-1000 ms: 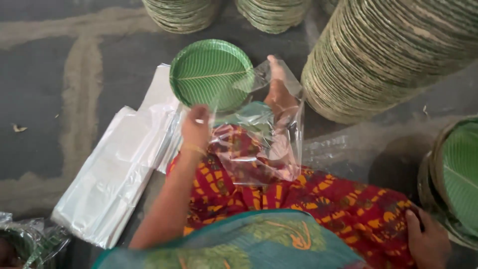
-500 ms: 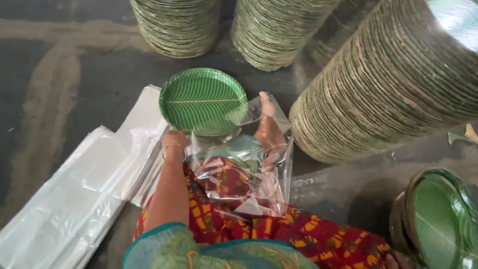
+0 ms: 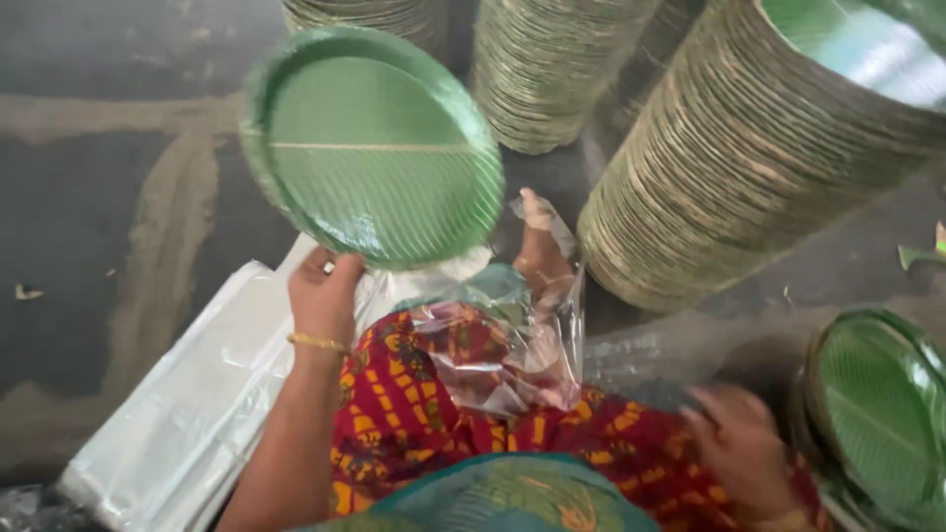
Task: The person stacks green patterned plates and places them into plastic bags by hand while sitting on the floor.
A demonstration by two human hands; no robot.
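Green leaf plate [image 3: 372, 148] now rises clear of the clear plastic bag [image 3: 503, 345], pinched in the left hand [image 3: 323, 292]; the right hand [image 3: 739, 448], open, reaches toward the side stack [image 3: 882, 414].

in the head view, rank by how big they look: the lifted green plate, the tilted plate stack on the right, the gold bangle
1. tilted plate stack, largest in the picture
2. green plate held by the left hand; lifted toward the camera, so it looks larger than it is
3. gold bangle, plainly smallest

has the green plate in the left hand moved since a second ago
Yes. The green plate in the left hand now sits higher, clear of the clear bag on the lap it overlapped earlier.
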